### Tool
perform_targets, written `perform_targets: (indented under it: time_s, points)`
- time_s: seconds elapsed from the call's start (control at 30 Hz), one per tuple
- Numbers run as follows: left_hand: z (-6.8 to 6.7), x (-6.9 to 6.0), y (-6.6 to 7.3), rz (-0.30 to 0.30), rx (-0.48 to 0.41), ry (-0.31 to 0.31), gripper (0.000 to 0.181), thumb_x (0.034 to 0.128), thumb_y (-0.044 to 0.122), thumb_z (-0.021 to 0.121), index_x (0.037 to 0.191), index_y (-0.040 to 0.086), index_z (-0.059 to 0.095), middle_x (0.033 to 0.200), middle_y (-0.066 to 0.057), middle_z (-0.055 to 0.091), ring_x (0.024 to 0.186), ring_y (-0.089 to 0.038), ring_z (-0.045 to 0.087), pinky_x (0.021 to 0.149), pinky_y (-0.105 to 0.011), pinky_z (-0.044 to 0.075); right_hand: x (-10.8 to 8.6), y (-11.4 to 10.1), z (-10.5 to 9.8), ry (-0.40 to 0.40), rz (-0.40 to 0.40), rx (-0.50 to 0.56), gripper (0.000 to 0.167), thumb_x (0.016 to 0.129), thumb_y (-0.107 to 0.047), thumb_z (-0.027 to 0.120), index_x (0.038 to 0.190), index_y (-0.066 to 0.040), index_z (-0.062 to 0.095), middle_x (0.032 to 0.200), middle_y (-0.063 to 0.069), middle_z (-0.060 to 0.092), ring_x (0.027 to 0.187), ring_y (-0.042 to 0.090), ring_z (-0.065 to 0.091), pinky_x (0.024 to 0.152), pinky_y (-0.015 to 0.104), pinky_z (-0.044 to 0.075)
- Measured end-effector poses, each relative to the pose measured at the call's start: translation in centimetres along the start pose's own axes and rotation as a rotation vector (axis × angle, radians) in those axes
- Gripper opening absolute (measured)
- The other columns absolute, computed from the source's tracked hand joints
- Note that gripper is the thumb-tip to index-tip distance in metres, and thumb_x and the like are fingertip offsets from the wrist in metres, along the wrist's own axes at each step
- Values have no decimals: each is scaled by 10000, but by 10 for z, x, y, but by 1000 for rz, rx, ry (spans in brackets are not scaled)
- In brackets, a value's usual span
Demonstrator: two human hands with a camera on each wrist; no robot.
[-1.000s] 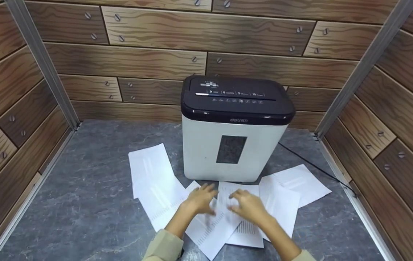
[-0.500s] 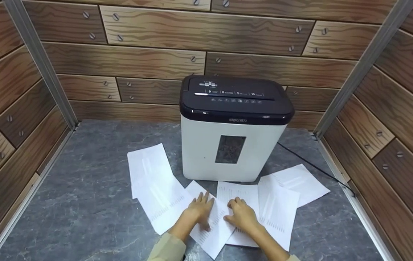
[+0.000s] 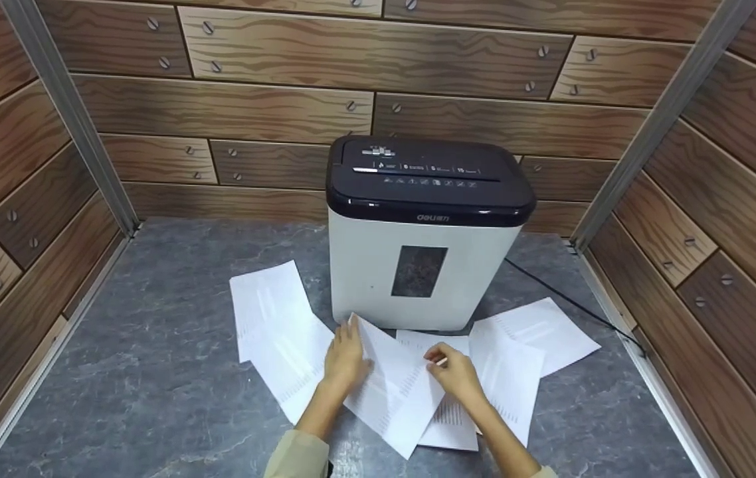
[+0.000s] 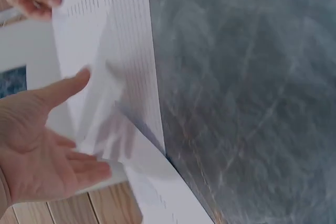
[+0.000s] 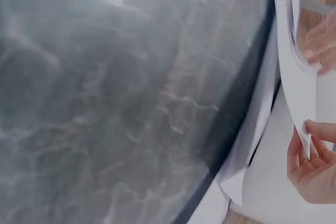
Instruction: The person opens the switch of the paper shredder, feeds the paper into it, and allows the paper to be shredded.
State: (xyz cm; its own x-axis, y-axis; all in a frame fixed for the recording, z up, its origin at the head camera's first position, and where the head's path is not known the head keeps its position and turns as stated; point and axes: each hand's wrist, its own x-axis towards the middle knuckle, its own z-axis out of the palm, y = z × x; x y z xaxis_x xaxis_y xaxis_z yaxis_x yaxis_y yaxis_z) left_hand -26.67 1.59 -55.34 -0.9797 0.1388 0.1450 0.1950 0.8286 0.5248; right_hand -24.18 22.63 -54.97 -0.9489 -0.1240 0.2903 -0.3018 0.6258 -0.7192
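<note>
A printed sheet of paper (image 3: 391, 392) is partly lifted off the grey table in front of the paper shredder (image 3: 365, 272). My right hand (image 3: 456, 375) pinches its right corner between thumb and fingers, which the right wrist view shows closely on the paper (image 5: 299, 93). At the sheet's left edge is my left hand (image 3: 345, 358), its fingers straight. In the left wrist view the left hand (image 4: 39, 150) has its thumb spread apart over the paper (image 4: 79, 77), palm towards it. The shredder stands upright, white below with a black top and a slot.
Several other sheets lie fanned out: two overlapping papers (image 3: 272, 299) at left, one (image 3: 451, 431) under the lifted sheet, and a pair (image 3: 511, 378) at right. A black cord (image 3: 570, 302) runs right from the shredder. Wood-patterned walls (image 3: 252, 109) enclose the table (image 3: 152, 372).
Both hands have come down onto the middle sheet. The right hand has taken its right corner, the left hand has moved to its left edge, and the sheet has risen off the table.
</note>
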Motion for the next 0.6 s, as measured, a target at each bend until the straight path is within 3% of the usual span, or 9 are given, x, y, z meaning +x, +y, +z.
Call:
perform_targets:
  time_s: [0.17,0.3,0.47,0.6]
  points:
    - [-8,4,-7,-117,-281,165,642,780,41,683,1329,-82,375,1234,-276,489,1092,-401,499,874,-478,439,8,1,-13,45,4,78,124,747,93,642,827,0,623,778,132,631,678,255,598,617,294,492]
    - [-12,6,-10,-151,-488,277,427,801,-4,636,1213,-46,530,1123,-207,590,1025,-349,560,835,-450,464,11,1,-23,105,47,117,106,772,70,649,840,-9,636,801,120,638,677,221,595,628,270,482]
    - [-19,8,-8,-147,-599,391,143,822,23,647,961,28,682,893,-72,673,843,-221,625,730,-368,495,13,1,-34,148,63,162,62,803,13,665,861,-4,650,838,112,646,726,216,587,660,260,472]
    - [-26,10,-3,-140,-673,427,68,827,41,660,882,40,700,812,-35,672,757,-170,617,665,-316,497,13,1,-40,169,77,189,72,823,-5,658,893,9,652,873,116,650,828,254,598,742,296,479]
